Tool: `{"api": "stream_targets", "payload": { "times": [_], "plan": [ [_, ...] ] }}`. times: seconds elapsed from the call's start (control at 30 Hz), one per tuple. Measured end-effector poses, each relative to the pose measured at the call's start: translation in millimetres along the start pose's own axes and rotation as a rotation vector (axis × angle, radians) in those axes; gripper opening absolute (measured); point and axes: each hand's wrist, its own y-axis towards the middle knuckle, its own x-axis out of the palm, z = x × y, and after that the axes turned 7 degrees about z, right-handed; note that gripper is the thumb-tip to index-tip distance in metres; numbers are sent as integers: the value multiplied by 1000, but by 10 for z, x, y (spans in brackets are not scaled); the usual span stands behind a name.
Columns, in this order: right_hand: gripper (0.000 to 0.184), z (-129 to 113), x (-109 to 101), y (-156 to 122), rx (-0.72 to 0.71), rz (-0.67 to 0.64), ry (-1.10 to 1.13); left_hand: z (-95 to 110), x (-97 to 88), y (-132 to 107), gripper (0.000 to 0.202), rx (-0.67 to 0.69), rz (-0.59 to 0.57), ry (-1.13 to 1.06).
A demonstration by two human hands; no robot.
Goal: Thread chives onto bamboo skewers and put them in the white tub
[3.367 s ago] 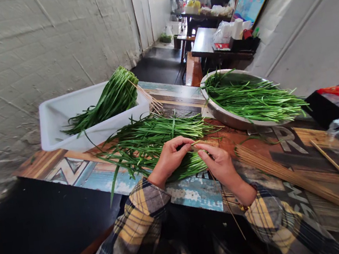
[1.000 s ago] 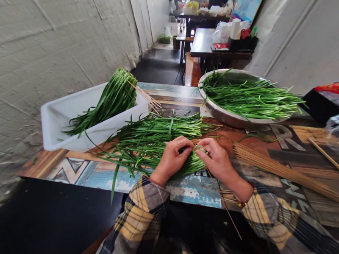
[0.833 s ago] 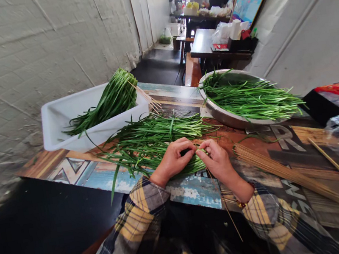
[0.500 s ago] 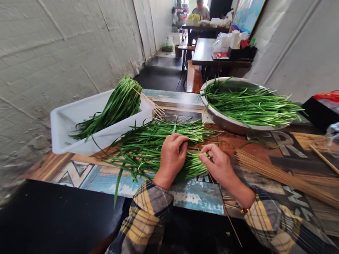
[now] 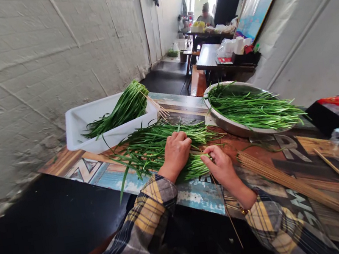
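Green, limp and light, the small bundle of flat chive leaves (image 5: 195,169) lies on the painted wooden desk (image 5: 196,193) under your right hand (image 5: 222,166), pinched shut on its cut ends, seemingly where a thin bamboo skewer (image 5: 232,224) enters. Leaves will likely bruise and slip; hold near the stiffer stem ends. Your left hand (image 5: 176,148) rests on the loose chive pile (image 5: 149,145); its grip I cannot tell. A white plastic tub (image 5: 75,129) and whitewashed brick wall (image 5: 33,58) stand beyond.
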Motion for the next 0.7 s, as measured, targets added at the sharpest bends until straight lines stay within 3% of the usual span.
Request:
{"api": "stream_targets", "payload": {
  "times": [0.2, 0.3, 0.4, 0.7],
  "plan": [
    [19, 8, -9, 7, 12, 1, 23, 63, -44, -54, 13, -18, 76, -194],
    [25, 41, -1, 17, 47, -17, 111, 90, -14, -109, 5, -117, 62, -319],
    [27, 67, 5, 27, 75, -49, 158, 98, 29, -150, 11, -196, 68, -414],
    [27, 24, -21, 43, 57, -70, 122, 66, 74, -162, 10, -229, 66, -567]
  ]
}}
